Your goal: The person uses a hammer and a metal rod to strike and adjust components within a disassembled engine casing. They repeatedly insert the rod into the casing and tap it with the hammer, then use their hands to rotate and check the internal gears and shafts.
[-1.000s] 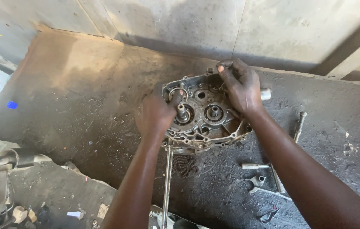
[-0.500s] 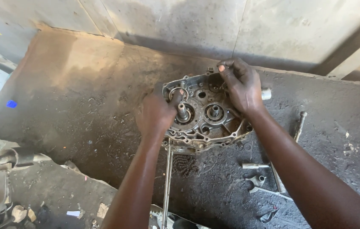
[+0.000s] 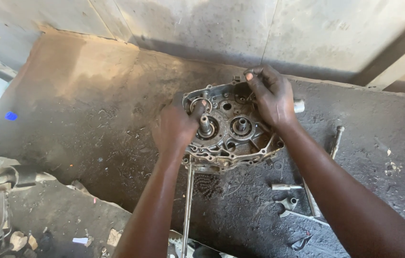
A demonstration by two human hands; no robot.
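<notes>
Nearest to the camera, a thin metal rod (image 3: 187, 205) runs from the lower edge up to the engine case (image 3: 229, 129), and a short chain (image 3: 207, 184) lies just below the case. To the right of the case small metal parts (image 3: 286, 203) rest on the dark dirty slab (image 3: 92, 119). The case lies flat in the middle of the slab. The left hand (image 3: 176, 128) grips the left edge of the case, fingers curled around it. The right hand (image 3: 271, 95) presses on the far right rim, fingers bent; I cannot tell if it pinches something. Behind the case stands a concrete wall (image 3: 260, 28).
</notes>
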